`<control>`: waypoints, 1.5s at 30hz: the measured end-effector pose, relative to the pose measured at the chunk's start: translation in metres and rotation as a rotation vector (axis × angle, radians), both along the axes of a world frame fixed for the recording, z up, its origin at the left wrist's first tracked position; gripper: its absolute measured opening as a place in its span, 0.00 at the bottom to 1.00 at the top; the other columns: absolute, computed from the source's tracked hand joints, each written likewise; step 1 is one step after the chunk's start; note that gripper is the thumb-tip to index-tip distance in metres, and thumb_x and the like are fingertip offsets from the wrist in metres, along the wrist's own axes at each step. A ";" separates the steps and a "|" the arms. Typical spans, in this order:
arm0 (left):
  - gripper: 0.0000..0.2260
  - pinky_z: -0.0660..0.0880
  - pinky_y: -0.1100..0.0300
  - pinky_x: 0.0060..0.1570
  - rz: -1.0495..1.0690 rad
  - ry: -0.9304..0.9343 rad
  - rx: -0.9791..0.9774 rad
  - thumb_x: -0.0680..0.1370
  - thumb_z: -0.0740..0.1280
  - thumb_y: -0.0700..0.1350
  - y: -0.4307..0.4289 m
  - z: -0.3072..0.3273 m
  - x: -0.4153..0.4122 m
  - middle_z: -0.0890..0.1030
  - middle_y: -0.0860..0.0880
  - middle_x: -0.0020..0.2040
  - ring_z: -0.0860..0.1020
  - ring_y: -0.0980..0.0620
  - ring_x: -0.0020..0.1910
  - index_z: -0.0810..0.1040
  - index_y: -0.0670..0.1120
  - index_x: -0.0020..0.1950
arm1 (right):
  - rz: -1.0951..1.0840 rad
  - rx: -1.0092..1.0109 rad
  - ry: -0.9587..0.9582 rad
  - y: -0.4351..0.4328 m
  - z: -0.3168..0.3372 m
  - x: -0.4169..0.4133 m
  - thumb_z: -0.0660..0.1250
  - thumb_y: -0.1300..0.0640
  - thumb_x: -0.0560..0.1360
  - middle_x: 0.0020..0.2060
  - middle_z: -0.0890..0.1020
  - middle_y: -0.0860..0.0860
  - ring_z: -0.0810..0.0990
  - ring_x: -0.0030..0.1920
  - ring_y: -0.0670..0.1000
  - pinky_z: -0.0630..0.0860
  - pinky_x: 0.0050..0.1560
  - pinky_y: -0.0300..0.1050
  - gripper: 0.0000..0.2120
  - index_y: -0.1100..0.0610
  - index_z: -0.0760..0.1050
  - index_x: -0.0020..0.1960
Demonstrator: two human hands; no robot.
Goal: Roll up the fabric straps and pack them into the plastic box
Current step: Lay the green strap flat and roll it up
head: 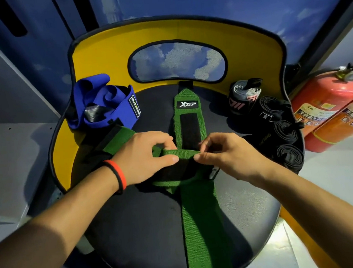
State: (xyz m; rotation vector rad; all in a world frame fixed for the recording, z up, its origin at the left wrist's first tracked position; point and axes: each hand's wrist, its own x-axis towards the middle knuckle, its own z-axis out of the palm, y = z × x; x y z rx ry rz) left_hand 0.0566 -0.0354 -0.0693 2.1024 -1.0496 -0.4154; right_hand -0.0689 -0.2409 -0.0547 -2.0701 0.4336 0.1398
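Left hand (145,158) and right hand (226,157) pinch the green strap (201,228) at its fold; keep its 2 edges aligned, roll tight.

Single head cam, wide-angle, steep fwd-down view close over chair seat (158,231) w/ straps.
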 end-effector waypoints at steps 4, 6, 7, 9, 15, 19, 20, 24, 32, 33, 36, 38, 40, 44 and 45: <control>0.14 0.74 0.53 0.65 0.122 0.113 -0.027 0.73 0.77 0.42 0.003 -0.001 0.008 0.85 0.56 0.48 0.79 0.66 0.58 0.73 0.50 0.35 | 0.017 -0.016 0.084 -0.007 0.002 0.002 0.79 0.55 0.70 0.45 0.84 0.48 0.82 0.37 0.43 0.75 0.34 0.37 0.11 0.51 0.82 0.51; 0.14 0.73 0.57 0.63 0.173 0.130 -0.018 0.73 0.77 0.43 0.003 -0.002 0.010 0.85 0.58 0.48 0.79 0.68 0.56 0.74 0.51 0.34 | 0.109 -0.065 0.125 -0.007 0.001 0.001 0.78 0.57 0.71 0.43 0.83 0.46 0.79 0.34 0.39 0.70 0.32 0.33 0.09 0.50 0.85 0.50; 0.14 0.72 0.58 0.62 0.200 0.126 -0.008 0.73 0.77 0.44 0.003 -0.003 0.011 0.85 0.58 0.49 0.79 0.67 0.55 0.74 0.51 0.33 | 0.150 -0.106 0.127 -0.008 0.000 0.001 0.78 0.56 0.71 0.43 0.81 0.46 0.79 0.37 0.40 0.71 0.35 0.35 0.07 0.48 0.85 0.47; 0.13 0.73 0.55 0.62 0.232 0.127 0.027 0.72 0.77 0.44 0.003 -0.004 0.016 0.84 0.58 0.49 0.80 0.64 0.55 0.74 0.51 0.34 | 0.149 -0.165 0.103 -0.009 -0.005 0.001 0.78 0.54 0.71 0.50 0.78 0.46 0.77 0.49 0.43 0.73 0.46 0.38 0.04 0.46 0.84 0.43; 0.15 0.76 0.46 0.61 0.229 0.097 0.125 0.68 0.77 0.49 0.011 0.007 0.034 0.85 0.55 0.45 0.83 0.56 0.53 0.72 0.48 0.33 | -0.073 0.088 -0.107 -0.018 -0.005 0.005 0.76 0.57 0.74 0.58 0.82 0.43 0.81 0.58 0.43 0.76 0.65 0.49 0.09 0.61 0.79 0.42; 0.21 0.76 0.44 0.51 0.110 0.089 0.268 0.62 0.71 0.66 0.020 0.018 0.042 0.81 0.47 0.36 0.80 0.45 0.41 0.72 0.49 0.32 | -0.049 0.104 -0.176 -0.025 0.002 0.006 0.77 0.56 0.73 0.40 0.84 0.46 0.82 0.41 0.43 0.79 0.45 0.39 0.12 0.59 0.76 0.39; 0.21 0.75 0.46 0.47 0.038 0.121 0.334 0.62 0.71 0.66 0.022 0.020 0.042 0.78 0.46 0.34 0.77 0.46 0.37 0.73 0.49 0.32 | -0.023 0.092 -0.172 -0.025 0.003 0.005 0.78 0.55 0.73 0.35 0.83 0.49 0.80 0.37 0.44 0.77 0.40 0.38 0.12 0.59 0.77 0.39; 0.12 0.74 0.62 0.47 -0.183 0.302 0.550 0.67 0.81 0.51 0.025 0.016 0.029 0.81 0.57 0.38 0.78 0.59 0.39 0.80 0.53 0.41 | 0.160 -0.005 -0.112 -0.018 -0.002 0.008 0.78 0.51 0.72 0.37 0.83 0.57 0.80 0.36 0.53 0.75 0.38 0.45 0.12 0.59 0.82 0.43; 0.30 0.74 0.59 0.61 0.064 0.153 0.282 0.68 0.78 0.59 -0.017 0.000 -0.003 0.80 0.53 0.61 0.78 0.55 0.62 0.78 0.54 0.68 | 0.223 -0.226 -0.139 0.001 -0.005 0.037 0.78 0.48 0.72 0.34 0.84 0.46 0.79 0.33 0.41 0.71 0.34 0.34 0.08 0.52 0.85 0.43; 0.25 0.74 0.59 0.56 0.092 0.144 0.248 0.69 0.78 0.58 -0.018 -0.001 0.000 0.82 0.51 0.58 0.79 0.53 0.61 0.80 0.53 0.63 | 0.194 -0.237 -0.158 0.002 -0.006 0.041 0.78 0.48 0.72 0.34 0.83 0.46 0.79 0.34 0.41 0.71 0.34 0.35 0.08 0.52 0.84 0.42; 0.09 0.77 0.56 0.53 0.182 0.173 0.138 0.74 0.75 0.51 -0.016 0.005 0.012 0.85 0.54 0.46 0.83 0.54 0.53 0.84 0.52 0.53 | 0.058 -0.311 -0.273 0.007 -0.007 0.054 0.74 0.44 0.75 0.36 0.82 0.45 0.79 0.38 0.43 0.72 0.37 0.38 0.11 0.52 0.84 0.43; 0.04 0.80 0.51 0.55 0.247 0.240 0.093 0.76 0.74 0.47 -0.010 0.010 0.022 0.87 0.54 0.42 0.84 0.55 0.47 0.86 0.51 0.50 | -0.034 -0.394 -0.324 0.008 -0.008 0.064 0.68 0.43 0.80 0.40 0.82 0.48 0.79 0.44 0.48 0.74 0.44 0.45 0.16 0.56 0.83 0.46; 0.02 0.80 0.49 0.56 0.325 0.296 0.080 0.76 0.75 0.45 -0.001 0.012 0.034 0.87 0.53 0.41 0.85 0.52 0.45 0.86 0.50 0.47 | -0.071 -0.406 -0.300 0.007 -0.014 0.074 0.61 0.43 0.83 0.48 0.83 0.52 0.80 0.52 0.54 0.75 0.51 0.50 0.19 0.57 0.82 0.53; 0.14 0.78 0.47 0.61 0.517 0.414 0.054 0.69 0.78 0.50 0.018 0.011 0.057 0.87 0.48 0.47 0.84 0.46 0.51 0.86 0.47 0.52 | 0.038 -0.476 -0.137 0.009 -0.031 0.087 0.53 0.44 0.85 0.72 0.75 0.55 0.71 0.72 0.58 0.70 0.68 0.54 0.25 0.57 0.67 0.76; 0.18 0.78 0.47 0.62 0.547 0.467 0.023 0.67 0.78 0.50 0.022 0.011 0.060 0.86 0.48 0.49 0.84 0.46 0.53 0.85 0.46 0.54 | 0.112 -0.559 -0.103 0.011 -0.036 0.088 0.53 0.44 0.85 0.73 0.72 0.55 0.69 0.74 0.57 0.67 0.71 0.53 0.24 0.57 0.67 0.75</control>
